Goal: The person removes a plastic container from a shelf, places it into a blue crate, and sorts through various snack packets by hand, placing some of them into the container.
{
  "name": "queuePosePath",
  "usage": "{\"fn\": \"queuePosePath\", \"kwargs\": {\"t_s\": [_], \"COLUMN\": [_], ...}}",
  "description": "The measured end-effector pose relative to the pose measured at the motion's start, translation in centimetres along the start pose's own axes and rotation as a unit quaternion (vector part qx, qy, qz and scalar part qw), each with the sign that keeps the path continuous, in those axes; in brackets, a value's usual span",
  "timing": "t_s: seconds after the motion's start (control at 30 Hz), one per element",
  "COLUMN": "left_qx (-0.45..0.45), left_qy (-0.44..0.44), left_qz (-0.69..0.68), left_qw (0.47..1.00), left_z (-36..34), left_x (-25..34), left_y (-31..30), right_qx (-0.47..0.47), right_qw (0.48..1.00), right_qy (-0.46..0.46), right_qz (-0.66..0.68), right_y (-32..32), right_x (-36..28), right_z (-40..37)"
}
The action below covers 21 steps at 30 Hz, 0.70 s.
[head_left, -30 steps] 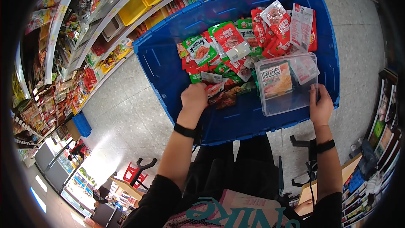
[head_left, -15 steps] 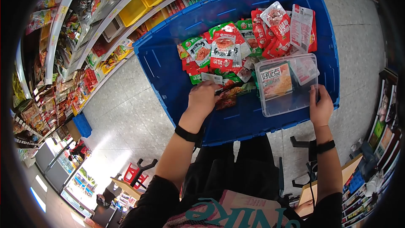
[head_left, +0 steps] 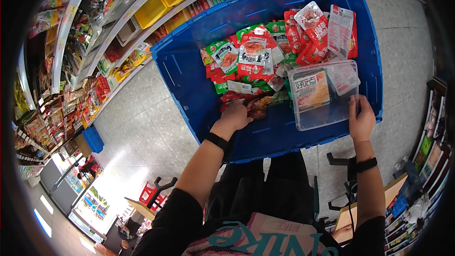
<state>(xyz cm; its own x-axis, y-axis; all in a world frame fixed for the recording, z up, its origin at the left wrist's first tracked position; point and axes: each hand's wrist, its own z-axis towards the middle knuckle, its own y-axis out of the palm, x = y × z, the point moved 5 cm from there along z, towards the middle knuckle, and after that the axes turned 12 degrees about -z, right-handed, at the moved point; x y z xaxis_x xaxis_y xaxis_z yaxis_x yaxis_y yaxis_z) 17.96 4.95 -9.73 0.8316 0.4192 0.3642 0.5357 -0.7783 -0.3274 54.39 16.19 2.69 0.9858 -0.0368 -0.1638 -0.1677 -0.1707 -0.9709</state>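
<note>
The packet with a food picture (head_left: 259, 108) lies low in the pile of snack pouches, just beyond the left hand (head_left: 235, 114) and to its right, touching or nearly touching its fingers; its long axis seems to run crosswise, rising a little toward the right. The left hand is much nearer to it than the right hand (head_left: 362, 119). The left fingers bend down among the pouches with the thumb held apart, but the fingertips are hidden, so whether they grasp anything I cannot tell. The right hand grips the right edge of a clear plastic box (head_left: 322, 119), roughly square, thin-walled and glossy, with rounded corners. A printed label (head_left: 311, 90) shows through it.

Around these, flat, crinkly pouches overlap: a red-and-white pouch (head_left: 255, 55) on top, green-edged ones beside it, and a silvery-backed pouch (head_left: 340, 31) leaning over red ones at the far right. All sit inside a blue plastic crate (head_left: 167, 68) with smooth, hard walls. Beyond are speckled floor tiles (head_left: 142, 109) and yellow bins (head_left: 159, 7) on the shelving.
</note>
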Motion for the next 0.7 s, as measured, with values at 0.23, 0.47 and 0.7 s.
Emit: {"fn": "queuePosePath", "kwargs": {"t_s": [0.23, 0.47, 0.7], "left_qx": [-0.013, 0.261, 0.460], "left_qy": [0.014, 0.045, 0.235], "left_qz": [0.028, -0.021, 0.052], "left_qw": [0.999, 0.964, 0.855], "left_z": [0.4, -5.4, -8.4], "left_x": [-0.4, 3.5, 7.1], "left_y": [1.0, -7.2, -11.0], "right_qx": [0.004, -0.006, 0.001], "right_qw": [1.000, 1.000, 1.000], "right_qy": [-0.003, 0.001, -0.003], "right_qz": [-0.006, -0.001, -0.004], "right_y": [0.1, 0.1, 0.0], "right_x": [0.2, 0.1, 0.0], "right_z": [0.0, 0.0, 0.0]}}
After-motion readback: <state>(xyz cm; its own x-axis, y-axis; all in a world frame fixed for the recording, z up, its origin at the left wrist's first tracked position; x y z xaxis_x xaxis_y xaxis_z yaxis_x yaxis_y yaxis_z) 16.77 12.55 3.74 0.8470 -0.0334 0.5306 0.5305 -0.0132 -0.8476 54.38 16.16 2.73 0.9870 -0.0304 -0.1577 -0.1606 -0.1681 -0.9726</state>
